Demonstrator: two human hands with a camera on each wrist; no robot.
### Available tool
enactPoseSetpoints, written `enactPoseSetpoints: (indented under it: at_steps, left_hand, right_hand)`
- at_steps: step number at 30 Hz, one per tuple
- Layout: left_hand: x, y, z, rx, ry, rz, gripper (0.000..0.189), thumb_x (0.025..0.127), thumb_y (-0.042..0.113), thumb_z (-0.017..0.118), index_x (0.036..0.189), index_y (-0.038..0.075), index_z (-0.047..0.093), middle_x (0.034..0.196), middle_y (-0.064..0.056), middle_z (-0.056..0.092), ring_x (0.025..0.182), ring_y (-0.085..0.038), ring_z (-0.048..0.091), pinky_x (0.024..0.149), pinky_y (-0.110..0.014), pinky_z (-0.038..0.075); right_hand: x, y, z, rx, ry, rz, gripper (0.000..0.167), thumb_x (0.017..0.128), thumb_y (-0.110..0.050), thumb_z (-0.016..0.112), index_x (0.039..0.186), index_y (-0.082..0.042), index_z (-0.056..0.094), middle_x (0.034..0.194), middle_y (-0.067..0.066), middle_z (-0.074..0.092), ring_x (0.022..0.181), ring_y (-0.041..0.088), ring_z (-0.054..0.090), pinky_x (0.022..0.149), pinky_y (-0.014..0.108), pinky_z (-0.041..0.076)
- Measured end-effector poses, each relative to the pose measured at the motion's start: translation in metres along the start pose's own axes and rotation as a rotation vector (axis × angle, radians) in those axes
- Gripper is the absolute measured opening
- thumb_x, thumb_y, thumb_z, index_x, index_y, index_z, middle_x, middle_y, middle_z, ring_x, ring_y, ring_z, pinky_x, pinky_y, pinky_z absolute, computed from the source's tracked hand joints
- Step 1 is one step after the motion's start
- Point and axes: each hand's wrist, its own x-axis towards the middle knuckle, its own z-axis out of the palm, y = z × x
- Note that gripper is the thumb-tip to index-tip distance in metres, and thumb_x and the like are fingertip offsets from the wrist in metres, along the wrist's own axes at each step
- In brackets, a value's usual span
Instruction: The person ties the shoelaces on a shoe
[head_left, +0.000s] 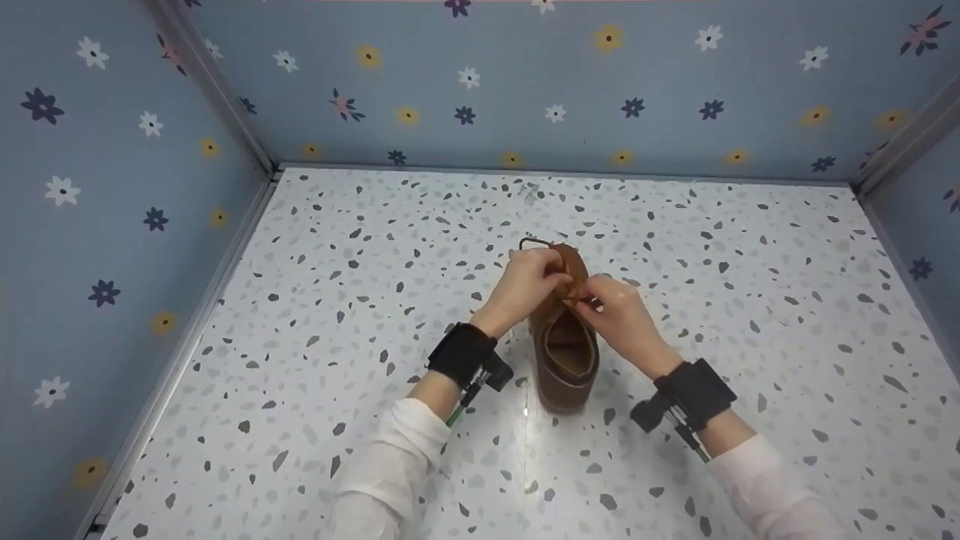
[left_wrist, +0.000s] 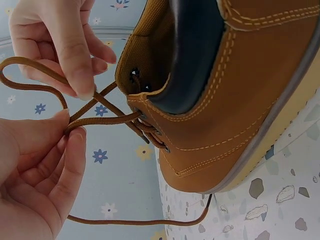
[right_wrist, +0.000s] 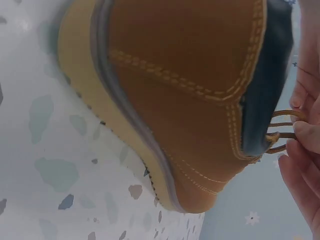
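Note:
A brown low boot stands on the speckled floor, its toe pointing away from me and its dark padded collar around the opening. Above the lacing, my left hand pinches the brown shoelace between thumb and fingertips, where strands cross. Close beside it, my right hand pinches another part of the lace, and a loop bulges out past the fingers in the left wrist view. One loose lace length hangs from below the left hand toward the floor. In the right wrist view, the fingertips of both hands meet at the lace strands.
White floor with grey speckles surrounds the boot. Blue flower-printed walls stand at the back, the left and the right. A black strap with a small camera is worn on each wrist.

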Motion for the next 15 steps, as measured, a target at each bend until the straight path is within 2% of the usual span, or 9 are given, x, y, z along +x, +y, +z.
enactPoseSetpoints:
  at_steps: [5, 8, 10, 15]
  left_hand:
    - [-0.0001, -0.0004, 0.0009, 0.012, 0.007, 0.003, 0.008, 0.082, 0.009, 0.066, 0.077, 0.004, 0.063, 0.073, -0.001, 0.061, 0.064, -0.010, 0.052, 0.066, -0.022, 0.040]
    - [0.0003, -0.0007, 0.0016, 0.016, 0.007, 0.003, 0.009, 0.082, 0.009, 0.066, 0.076, 0.004, 0.062, 0.072, 0.000, 0.060, 0.064, -0.011, 0.052, 0.066, -0.023, 0.039]
    - [0.0007, -0.0010, 0.0023, 0.009, 0.004, -0.001, 0.009, 0.082, 0.009, 0.066, 0.076, 0.004, 0.062, 0.071, 0.000, 0.060, 0.064, -0.011, 0.051, 0.063, -0.022, 0.040]
    - [-0.0002, -0.0016, 0.0016, 0.008, 0.006, -0.004, 0.009, 0.082, 0.009, 0.066, 0.076, 0.004, 0.061, 0.070, 0.000, 0.059, 0.063, -0.011, 0.051, 0.067, -0.024, 0.038]
  right_hand:
    - [0.0001, 0.0018, 0.0039, -0.108, 0.025, -0.037, 0.021, 0.069, 0.009, 0.070, 0.071, -0.005, 0.055, 0.071, 0.004, 0.054, 0.064, 0.019, 0.052, 0.055, 0.028, 0.044]
    - [-0.0008, 0.0031, 0.0049, -0.157, 0.037, -0.073, 0.018, 0.069, 0.004, 0.074, 0.071, -0.006, 0.058, 0.071, 0.003, 0.053, 0.063, 0.018, 0.048, 0.053, 0.029, 0.041]
    - [-0.0021, 0.0037, 0.0044, -0.153, 0.015, -0.078, 0.015, 0.069, 0.002, 0.076, 0.075, -0.005, 0.063, 0.075, 0.003, 0.057, 0.066, 0.018, 0.049, 0.055, 0.029, 0.042]
    - [-0.0069, 0.0059, 0.0005, -0.081, -0.036, -0.053, 0.019, 0.068, 0.004, 0.076, 0.083, -0.004, 0.067, 0.080, 0.003, 0.059, 0.072, 0.017, 0.052, 0.061, 0.028, 0.044]
